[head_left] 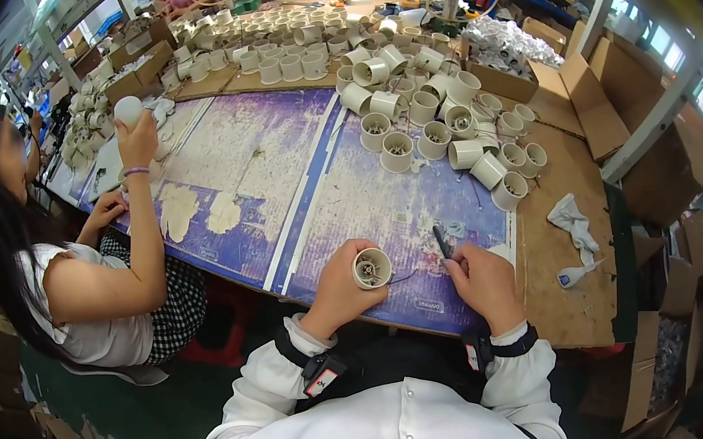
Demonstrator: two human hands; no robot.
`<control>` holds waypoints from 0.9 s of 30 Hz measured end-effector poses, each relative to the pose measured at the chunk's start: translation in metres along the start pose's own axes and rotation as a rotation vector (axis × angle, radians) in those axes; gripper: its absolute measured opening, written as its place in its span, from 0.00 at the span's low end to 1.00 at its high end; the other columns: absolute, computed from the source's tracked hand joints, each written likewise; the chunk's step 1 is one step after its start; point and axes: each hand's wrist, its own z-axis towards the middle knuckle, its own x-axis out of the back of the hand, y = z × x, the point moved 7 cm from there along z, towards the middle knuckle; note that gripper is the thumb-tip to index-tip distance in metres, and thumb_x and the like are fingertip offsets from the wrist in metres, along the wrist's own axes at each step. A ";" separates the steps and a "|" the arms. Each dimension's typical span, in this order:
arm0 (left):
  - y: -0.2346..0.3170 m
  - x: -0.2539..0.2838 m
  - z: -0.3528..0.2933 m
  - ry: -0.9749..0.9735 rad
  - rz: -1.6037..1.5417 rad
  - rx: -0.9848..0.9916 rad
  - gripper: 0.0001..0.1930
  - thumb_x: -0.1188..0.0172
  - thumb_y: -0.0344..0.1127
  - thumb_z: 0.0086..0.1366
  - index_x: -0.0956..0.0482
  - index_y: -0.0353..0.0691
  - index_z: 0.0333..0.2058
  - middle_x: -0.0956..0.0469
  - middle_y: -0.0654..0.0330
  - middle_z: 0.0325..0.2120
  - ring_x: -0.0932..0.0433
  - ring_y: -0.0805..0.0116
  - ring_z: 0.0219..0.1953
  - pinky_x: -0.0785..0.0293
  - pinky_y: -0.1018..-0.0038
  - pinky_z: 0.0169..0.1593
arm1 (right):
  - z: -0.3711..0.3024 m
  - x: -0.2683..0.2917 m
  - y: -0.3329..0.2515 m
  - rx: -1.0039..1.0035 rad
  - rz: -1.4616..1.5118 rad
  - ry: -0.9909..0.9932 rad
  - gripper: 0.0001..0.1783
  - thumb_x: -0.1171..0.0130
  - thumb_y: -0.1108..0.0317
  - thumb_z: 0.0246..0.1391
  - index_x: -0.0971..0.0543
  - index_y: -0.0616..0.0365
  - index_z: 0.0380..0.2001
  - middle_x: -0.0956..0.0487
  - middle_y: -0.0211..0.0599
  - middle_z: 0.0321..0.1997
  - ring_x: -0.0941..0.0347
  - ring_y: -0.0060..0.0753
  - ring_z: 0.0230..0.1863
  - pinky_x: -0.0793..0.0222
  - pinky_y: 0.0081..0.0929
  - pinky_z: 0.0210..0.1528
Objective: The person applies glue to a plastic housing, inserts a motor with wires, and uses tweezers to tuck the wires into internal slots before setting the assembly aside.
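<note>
My left hand (pixel 342 286), near the table's front edge, is wrapped round a cream cylindrical housing (pixel 372 268). Its open end faces up and metal parts show inside. A thin dark wire (pixel 405 278) runs from the housing toward my right hand. To the right, my right hand (pixel 484 280) is closed on a slim dark stick-like tool (pixel 441 242), which points up and away from me; its exact kind cannot be made out. The two hands are apart, above the worn purple-and-white table covering (pixel 317 224).
Many similar housings (pixel 397 152) are heaped at the far right, with rows behind. A crumpled white cloth (pixel 574 223) and a small white bottle (pixel 571 277) lie at right. On the left sits a co-worker (pixel 87 283) holding a white bulb (pixel 128 111). Cardboard boxes (pixel 656 129) stand right.
</note>
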 end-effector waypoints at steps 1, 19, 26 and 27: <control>0.001 0.001 0.000 0.001 0.002 -0.001 0.27 0.27 0.28 0.45 0.28 0.39 0.45 0.21 0.60 0.37 0.22 0.69 0.40 0.25 0.74 0.46 | 0.000 0.001 0.000 -0.006 0.021 -0.007 0.07 0.37 0.67 0.53 0.20 0.55 0.35 0.21 0.44 0.30 0.23 0.50 0.28 0.29 0.41 0.31; 0.004 0.003 0.000 -0.003 0.008 -0.005 0.26 0.28 0.29 0.46 0.28 0.40 0.45 0.22 0.61 0.37 0.22 0.69 0.39 0.26 0.74 0.44 | -0.074 0.209 -0.088 0.510 -0.374 0.717 0.61 0.50 0.84 0.63 0.74 0.02 0.67 0.58 0.48 0.79 0.35 0.22 0.30 0.24 0.33 0.51; 0.004 0.004 -0.002 0.011 0.005 -0.021 0.26 0.28 0.29 0.46 0.28 0.40 0.45 0.22 0.61 0.36 0.22 0.70 0.39 0.26 0.74 0.44 | -0.069 0.210 -0.098 0.608 -0.320 0.648 0.56 0.42 0.67 0.63 0.72 0.12 0.70 0.61 0.45 0.79 0.30 0.34 0.51 0.35 0.49 0.63; 0.004 0.004 -0.002 0.010 0.005 -0.020 0.26 0.28 0.29 0.46 0.28 0.40 0.45 0.22 0.61 0.36 0.22 0.70 0.39 0.26 0.75 0.45 | -0.067 0.209 -0.099 0.621 -0.311 0.635 0.55 0.41 0.65 0.63 0.72 0.13 0.71 0.61 0.45 0.80 0.30 0.36 0.54 0.36 0.51 0.64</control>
